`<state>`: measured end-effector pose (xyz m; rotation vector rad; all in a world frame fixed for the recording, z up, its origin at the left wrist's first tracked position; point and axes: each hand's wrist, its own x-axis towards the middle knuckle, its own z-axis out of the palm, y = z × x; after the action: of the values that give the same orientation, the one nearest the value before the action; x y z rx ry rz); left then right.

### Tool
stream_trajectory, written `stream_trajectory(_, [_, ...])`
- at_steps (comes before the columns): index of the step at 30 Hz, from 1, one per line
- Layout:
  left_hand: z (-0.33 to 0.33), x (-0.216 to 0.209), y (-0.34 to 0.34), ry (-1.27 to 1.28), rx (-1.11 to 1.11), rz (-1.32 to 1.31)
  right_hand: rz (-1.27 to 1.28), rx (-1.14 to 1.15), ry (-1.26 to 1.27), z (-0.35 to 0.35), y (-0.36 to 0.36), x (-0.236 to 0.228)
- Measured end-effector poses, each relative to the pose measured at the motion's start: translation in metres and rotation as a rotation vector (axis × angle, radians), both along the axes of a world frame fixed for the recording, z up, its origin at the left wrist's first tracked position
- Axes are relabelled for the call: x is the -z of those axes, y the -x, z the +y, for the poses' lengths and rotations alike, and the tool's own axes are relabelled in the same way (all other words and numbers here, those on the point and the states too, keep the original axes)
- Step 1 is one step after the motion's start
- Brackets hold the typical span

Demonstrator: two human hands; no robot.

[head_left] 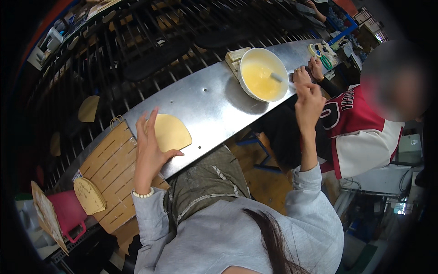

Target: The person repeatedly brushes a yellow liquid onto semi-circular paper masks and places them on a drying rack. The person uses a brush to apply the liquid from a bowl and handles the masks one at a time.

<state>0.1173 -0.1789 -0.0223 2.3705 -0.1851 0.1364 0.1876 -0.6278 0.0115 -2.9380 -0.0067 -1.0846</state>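
On the metal bench (214,98) seen from the head camera, the left hand (148,148) lies open and flat, fingers spread, pressing on the edge of a pale yellow fan-shaped piece (172,132) that rests near the bench's near edge. The right hand (309,101) is raised off the surface beside the white bowl (263,74) of yellowish liquid, its fingers loosely curled; I cannot tell whether it pinches anything. A brush or stick (276,76) leans inside the bowl. The likeliest slip, as I judge it, is the piece sliding off the smooth metal toward the lap if the palm eases, since it sits close to the rim. A reaching right hand could also knock the bowl, which stands near the bench's edge, or clash with the co-worker's hands (309,72) just beside it.
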Motion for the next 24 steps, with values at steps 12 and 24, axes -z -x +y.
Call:
stream_trajectory(12, [-0.006, 0.0, -0.004, -0.028, 0.03, 0.033, -0.072, 0.014, -0.22, -0.008, 0.006, -0.036])
stream_trajectory(24, [0.002, -0.028, 0.008, 0.057, -0.14, -0.148, 0.059, -0.038, 0.054, -0.005, -0.008, 0.012])
